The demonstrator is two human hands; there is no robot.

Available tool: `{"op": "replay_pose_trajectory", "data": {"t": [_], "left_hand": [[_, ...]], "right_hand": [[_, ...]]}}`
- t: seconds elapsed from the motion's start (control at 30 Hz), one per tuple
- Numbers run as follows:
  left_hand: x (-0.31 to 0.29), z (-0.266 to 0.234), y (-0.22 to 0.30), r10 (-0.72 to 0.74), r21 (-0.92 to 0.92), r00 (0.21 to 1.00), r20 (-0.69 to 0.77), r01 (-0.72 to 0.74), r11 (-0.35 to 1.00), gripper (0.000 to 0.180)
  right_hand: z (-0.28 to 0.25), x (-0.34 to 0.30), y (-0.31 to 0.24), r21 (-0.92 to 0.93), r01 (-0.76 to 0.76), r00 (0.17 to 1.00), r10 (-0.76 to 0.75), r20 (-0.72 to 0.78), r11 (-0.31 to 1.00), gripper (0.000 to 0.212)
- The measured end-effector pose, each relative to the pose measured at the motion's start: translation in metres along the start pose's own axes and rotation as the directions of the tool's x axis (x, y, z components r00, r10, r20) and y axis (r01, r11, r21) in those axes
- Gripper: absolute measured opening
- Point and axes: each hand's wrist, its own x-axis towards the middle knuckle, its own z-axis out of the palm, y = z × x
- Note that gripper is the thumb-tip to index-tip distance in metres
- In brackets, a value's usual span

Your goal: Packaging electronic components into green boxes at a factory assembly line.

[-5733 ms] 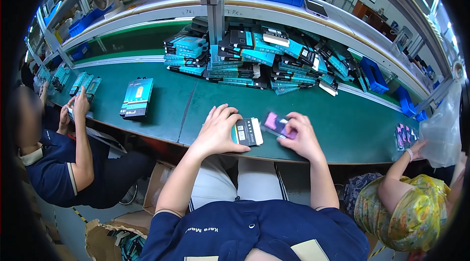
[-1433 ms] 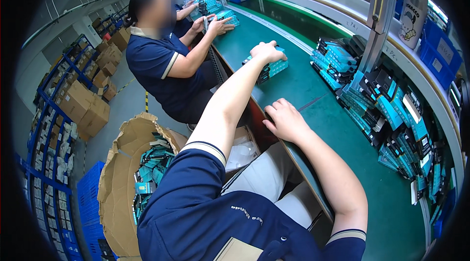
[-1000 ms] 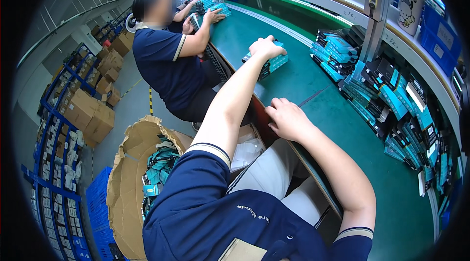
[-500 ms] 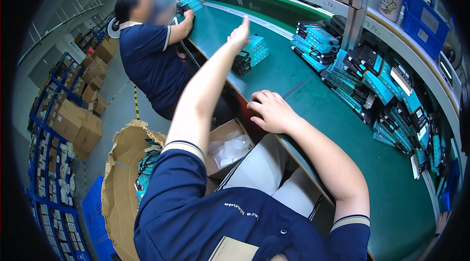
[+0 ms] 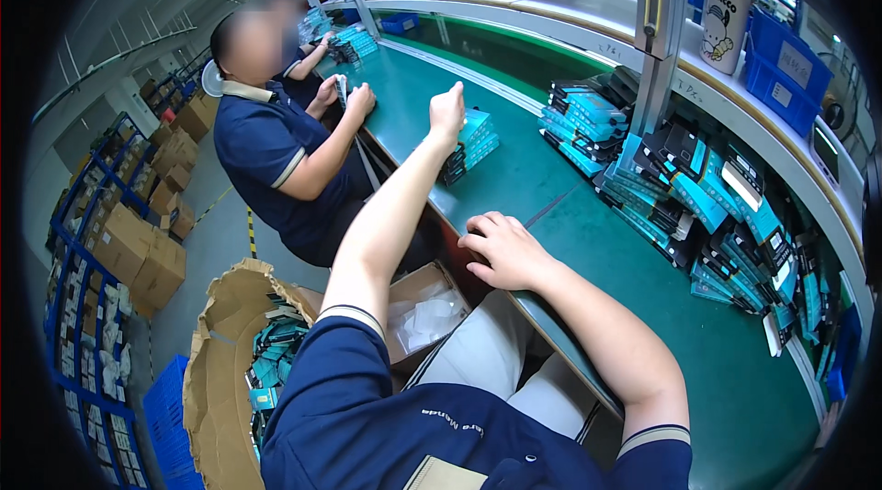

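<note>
My left hand [image 5: 447,113] is raised over the bench at the end of my outstretched arm, its fingers curled in and nothing visible in them. Just beside and below it stands a small stack of flat teal and black boxes [image 5: 480,136], partly hidden by my wrist. My right hand [image 5: 503,249] rests on the near edge of the green bench top [image 5: 588,256], holding nothing, with its fingers apart. Farther right, a long row of teal and black boxes [image 5: 698,191] leans in untidy piles along the back of the bench.
An open carton [image 5: 213,398] with teal boxes inside stands to my left, near a smaller box of white pieces [image 5: 427,314]. A co-worker [image 5: 276,141] sits at the bench on the left, holding a small item. A metal post [image 5: 657,58] and shelf [image 5: 551,12] border the back.
My left hand's stretched-out finger has drawn in, and the hand sits a little lower. My right hand stays at the bench edge. The co-worker's hands have come up holding a small item.
</note>
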Motion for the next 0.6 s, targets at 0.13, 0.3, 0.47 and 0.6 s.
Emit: {"op": "replay_pose_trajectory", "data": {"t": [0.13, 0.3, 0.47, 0.6], "left_hand": [[0.008, -0.015, 0.016, -0.107, -0.037, 0.985, 0.136, 0.112, 0.993, 0.047], [0.011, -0.008, 0.099, 0.145, -0.101, 0.98, 0.138, -0.132, 0.986, 0.049], [-0.008, -0.007, 0.135, 0.443, -0.169, 0.859, 0.259, -0.411, 0.896, 0.056], [0.005, 0.006, 0.032, -0.235, 0.052, 0.906, 0.352, 0.232, 0.971, 0.046]], "right_hand": [[-0.003, 0.005, -0.002, 0.013, 0.0, 1.0, -0.001, 0.026, 1.0, 0.038], [0.001, 0.006, 0.002, 0.025, 0.003, 1.0, -0.003, -0.001, 1.0, 0.037], [0.003, 0.01, 0.001, 0.009, 0.012, 1.0, -0.012, -0.01, 1.0, 0.036], [-0.002, 0.004, 0.005, 0.038, -0.002, 1.0, 0.002, 0.018, 0.999, 0.036]]}}
